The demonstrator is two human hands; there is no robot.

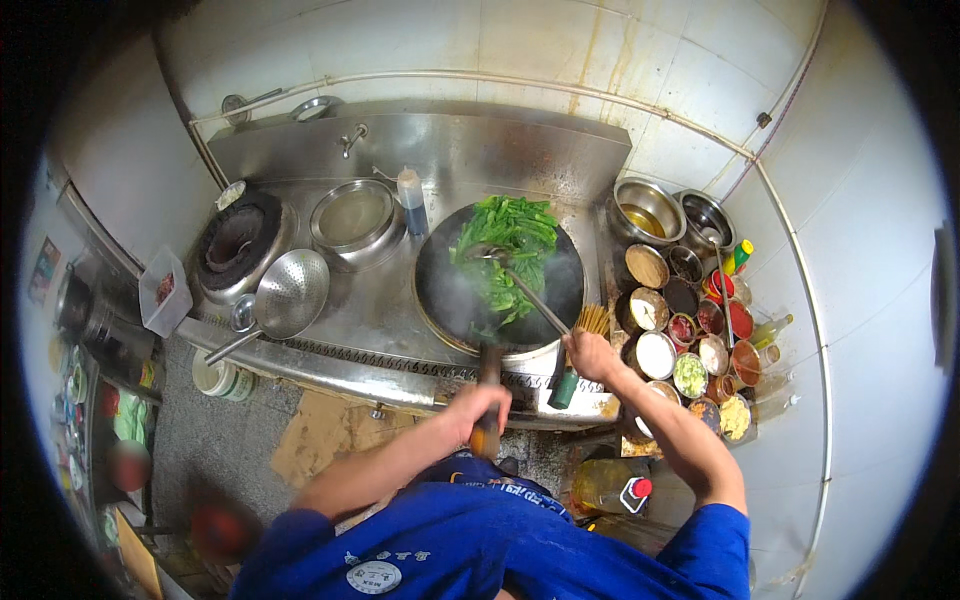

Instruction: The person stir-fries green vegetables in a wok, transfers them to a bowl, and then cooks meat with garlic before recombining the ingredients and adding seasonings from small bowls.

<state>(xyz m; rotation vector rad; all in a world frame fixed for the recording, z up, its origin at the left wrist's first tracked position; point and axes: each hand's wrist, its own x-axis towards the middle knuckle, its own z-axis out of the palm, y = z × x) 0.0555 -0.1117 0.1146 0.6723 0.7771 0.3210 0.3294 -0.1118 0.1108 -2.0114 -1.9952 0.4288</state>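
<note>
Leafy green vegetables (517, 225) lie in a dark wok (442, 270) on the steel range, with steam above them. My left hand (480, 409) grips the wok handle (489, 371) close to my body. Closed around the shaft of a metal ladle (536, 300) is my right hand (592, 354); the ladle's bowl rests on or just over the greens. Right beside the wok, a bamboo wok brush (591, 321) with a green handle lies partly behind my right hand.
Seasoning bowls (656, 354) and oil pots (648, 213) crowd the right side. Left of the wok are a squeeze bottle (412, 201), a lidded pot (352, 214), a perforated strainer (292, 294) and a second burner (238, 244). An oil jug (604, 484) stands below.
</note>
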